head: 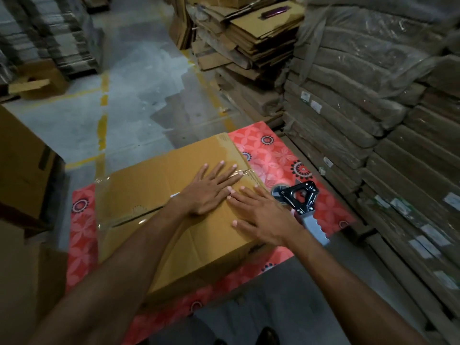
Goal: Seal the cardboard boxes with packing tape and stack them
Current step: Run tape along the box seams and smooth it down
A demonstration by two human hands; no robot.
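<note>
Your left hand [211,189] and right hand [261,216] lie flat side by side, fingers straight, pressing on top of the box [149,180]; they hold nothing. The box sits on a red flowery cloth [273,155]; the tape gun [300,197] lies just beside your right hand.

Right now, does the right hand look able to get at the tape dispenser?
Probably yes: the right hand lies open on the box, and the tape dispenser sits just beside it on the red mat, nothing between.

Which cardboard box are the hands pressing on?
The box on the red mat, under the left hand and right hand; the other boxes stand untouched at left.
</note>
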